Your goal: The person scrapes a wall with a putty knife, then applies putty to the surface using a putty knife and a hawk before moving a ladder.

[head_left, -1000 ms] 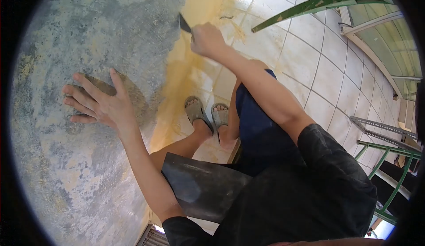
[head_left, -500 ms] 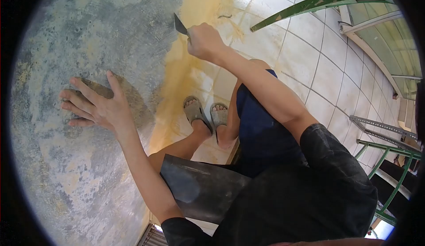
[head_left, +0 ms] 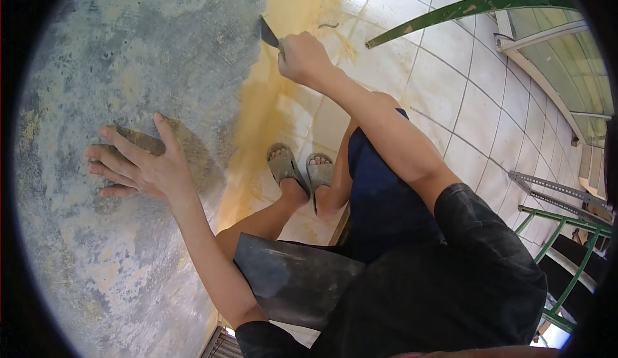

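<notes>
My right hand point(head_left: 304, 58) is wrapped round the handle of a scraper point(head_left: 269, 34), mostly hidden in my fist. Its dark, flat blade lies at the border where the grey-blue, patchy wall point(head_left: 122, 242) meets a yellow strip point(head_left: 273, 87). With fingers spread wide, my left hand point(head_left: 145, 165) rests against the mottled wall surface, lower and to the left of the blade. It holds nothing, and a shadow falls beside it.
White floor tiles point(head_left: 444, 81) with yellow dust run along the wall. A curved green metal bar point(head_left: 463, 10) reaches in from upper right, beside a glazed frame point(head_left: 547, 49). A perforated metal angle point(head_left: 553, 184) and green metal frame point(head_left: 570, 268) stand lower right. My sandalled feet point(head_left: 283, 165) are close to the wall.
The scraper and my right hand have shifted slightly right along the yellow border. My left hand stays spread on the wall in nearly the same place.
</notes>
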{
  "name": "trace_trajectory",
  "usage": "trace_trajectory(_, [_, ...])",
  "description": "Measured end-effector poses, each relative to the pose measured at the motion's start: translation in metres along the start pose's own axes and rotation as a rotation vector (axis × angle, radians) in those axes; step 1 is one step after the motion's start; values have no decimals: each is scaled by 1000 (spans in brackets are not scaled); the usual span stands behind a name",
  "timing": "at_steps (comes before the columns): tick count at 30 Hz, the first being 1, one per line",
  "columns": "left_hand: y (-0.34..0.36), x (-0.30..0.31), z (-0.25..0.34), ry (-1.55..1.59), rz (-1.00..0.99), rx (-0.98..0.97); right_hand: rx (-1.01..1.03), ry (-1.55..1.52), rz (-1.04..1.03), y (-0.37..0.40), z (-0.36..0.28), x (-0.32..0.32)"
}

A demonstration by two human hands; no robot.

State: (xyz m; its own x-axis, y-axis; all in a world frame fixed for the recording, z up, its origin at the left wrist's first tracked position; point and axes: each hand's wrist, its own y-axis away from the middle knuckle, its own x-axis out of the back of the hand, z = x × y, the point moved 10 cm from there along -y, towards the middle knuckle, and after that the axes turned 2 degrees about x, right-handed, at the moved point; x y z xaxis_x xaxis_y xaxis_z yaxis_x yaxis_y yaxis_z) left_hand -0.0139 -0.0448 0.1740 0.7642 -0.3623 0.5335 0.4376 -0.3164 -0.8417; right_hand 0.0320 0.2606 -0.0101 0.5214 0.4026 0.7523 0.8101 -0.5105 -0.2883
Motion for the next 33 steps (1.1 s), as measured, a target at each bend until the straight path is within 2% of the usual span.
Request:
trace_trajectory(3, [2,2,2,-56,-15,-10,-86,-12,-38,-7,19,-3])
trace_trajectory(6, [-2,3,3,18,-6,-11,-48,3,-83,4,-10,4])
trace_trajectory(9, [3,3,6,-86,-24,-40,-72,14,-14,-6,10,5])
trace_trajectory(13, [-1,3,5,-38,3,-15,-63,-21,-63,6,-12,10])
trace_trajectory(18, [1,6,8,7,20,-29,-26,-20,-2,6,3,7])
trace_trajectory(21, [-3,4,9,-99,4,-26,-16,-22,-14,4,-13,13])
trace_trajectory(26, [-1,6,9,6,26,-20,-58,-16,-4,7,-1,12])
trace_trajectory(29, [-2,4,7,-38,2,-16,-43,-28,-39,8,-17,13])
trace_trajectory(31, [-1,3,9,-42,1,-1,-185,-52,-138,6,4,-3])
trace_trajectory(33, [1,5,8,-42,-1,7,-159,-52,-136,12,0,-6])
